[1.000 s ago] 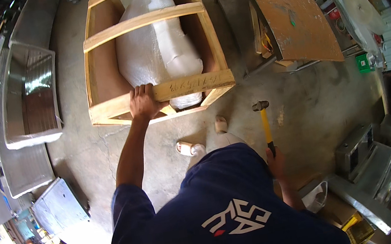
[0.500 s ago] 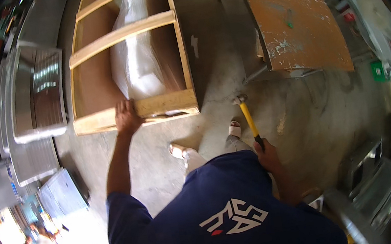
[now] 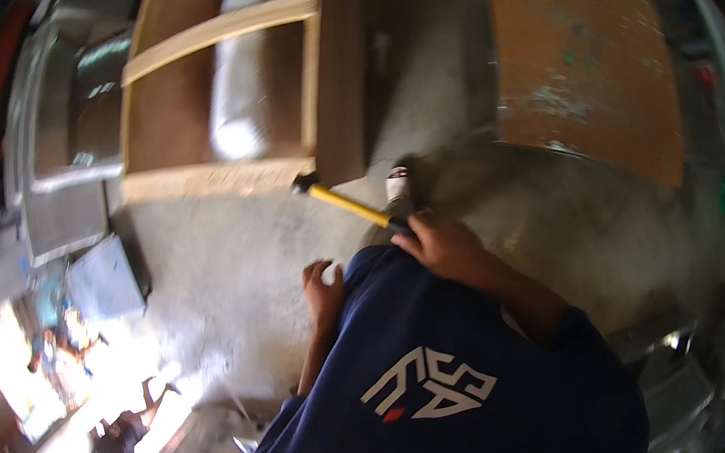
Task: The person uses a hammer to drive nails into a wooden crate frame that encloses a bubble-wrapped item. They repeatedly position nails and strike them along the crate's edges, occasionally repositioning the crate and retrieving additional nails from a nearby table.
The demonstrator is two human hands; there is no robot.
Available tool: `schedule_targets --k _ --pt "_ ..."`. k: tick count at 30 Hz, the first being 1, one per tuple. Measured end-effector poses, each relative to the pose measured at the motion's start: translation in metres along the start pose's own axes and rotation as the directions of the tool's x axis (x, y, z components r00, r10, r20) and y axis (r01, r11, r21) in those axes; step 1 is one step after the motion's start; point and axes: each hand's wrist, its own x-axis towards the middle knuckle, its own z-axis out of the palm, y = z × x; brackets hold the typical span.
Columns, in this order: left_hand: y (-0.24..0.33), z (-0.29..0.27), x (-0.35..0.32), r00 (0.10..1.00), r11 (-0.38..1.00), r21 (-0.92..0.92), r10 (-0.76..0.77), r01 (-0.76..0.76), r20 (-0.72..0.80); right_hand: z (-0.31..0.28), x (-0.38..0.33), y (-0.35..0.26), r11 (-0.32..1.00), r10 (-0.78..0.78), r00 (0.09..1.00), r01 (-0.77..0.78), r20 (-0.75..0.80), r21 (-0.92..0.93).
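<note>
My right hand (image 3: 447, 247) is wrapped round the black grip of a hammer (image 3: 348, 203) with a yellow shaft. The hammer slants up and left, and its dark head overlaps the near right corner of a wooden crate (image 3: 221, 178); whether they touch I cannot tell. Close by my body, my left hand (image 3: 324, 295) holds nothing, its fingers loosely curled with the thumb apart. Pale slats cross the crate's top, and between its brown side panels lies a long item in clear wrapping (image 3: 236, 105).
On the right stands a worn brown-topped table (image 3: 584, 56). Metal frames (image 3: 71, 128) lean left of the crate, near a grey-blue panel (image 3: 106, 279). People (image 3: 124, 441) are in the bright opening at lower left. Metal parts (image 3: 681, 385) lie at lower right.
My left hand has let go of the crate's near board and drawn back to my body. My right hand has swung the hammer leftward to the crate's corner. The view has shifted.
</note>
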Motion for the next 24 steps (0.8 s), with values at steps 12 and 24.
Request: schedule_targets --k 12,24 --pt "0.254 0.068 0.169 0.533 0.782 -0.179 0.553 -0.597 0.64 -0.079 -0.066 0.163 0.739 0.665 0.574 -0.595 -0.478 0.315" --pt "0.529 0.179 0.321 0.358 0.555 -0.214 0.739 -0.804 0.571 -0.144 0.028 0.285 0.74 0.565 0.353 -0.616 -0.746 0.269"
